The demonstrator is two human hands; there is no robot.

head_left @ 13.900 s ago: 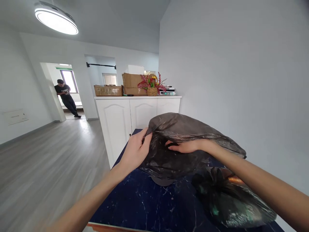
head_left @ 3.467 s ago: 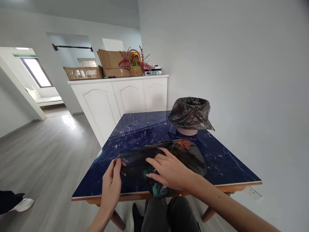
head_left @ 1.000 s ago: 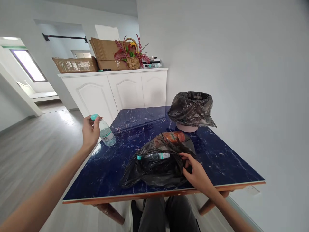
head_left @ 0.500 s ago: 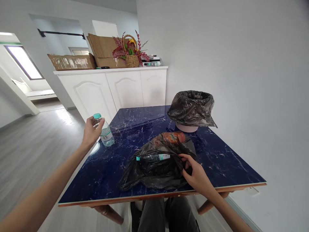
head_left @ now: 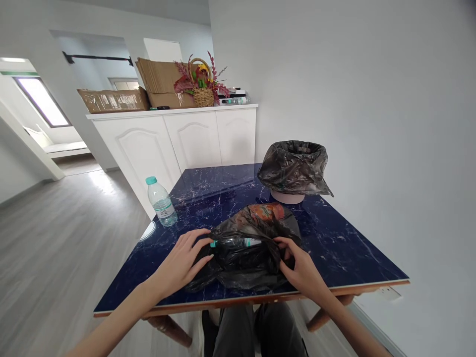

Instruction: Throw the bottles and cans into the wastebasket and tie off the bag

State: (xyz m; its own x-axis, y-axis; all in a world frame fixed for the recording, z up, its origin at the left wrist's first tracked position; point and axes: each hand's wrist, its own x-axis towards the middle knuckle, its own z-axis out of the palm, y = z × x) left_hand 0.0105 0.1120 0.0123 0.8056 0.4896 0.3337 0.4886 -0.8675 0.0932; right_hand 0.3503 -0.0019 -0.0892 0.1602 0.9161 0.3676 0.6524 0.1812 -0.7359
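A black plastic bag [head_left: 241,275] lies on the blue table in front of me. Inside its opening a small water bottle [head_left: 234,243] rests on its side, teal cap to the left. An orange packet or label [head_left: 267,212] shows at the bag's far side. My left hand [head_left: 186,258] is at the bag's left end, fingers apart around the bottle's cap; whether they touch it I cannot tell. With fingers pinched, my right hand [head_left: 299,265] grips the bag's edge on the right. Another water bottle [head_left: 161,203] with a teal cap stands upright at the table's left edge.
At the table's back right stands a pale bin [head_left: 288,197] lined with a black bag [head_left: 297,168]. The blue marbled table [head_left: 342,253] meets a wall on the right. Behind it, a white cabinet [head_left: 197,139] bears cardboard boxes [head_left: 111,100] and a flower basket [head_left: 203,97].
My left hand has let go of the upright bottle and moved right and nearer, to the bag's left end. The bottle stays standing. My right hand keeps its grip on the bag.
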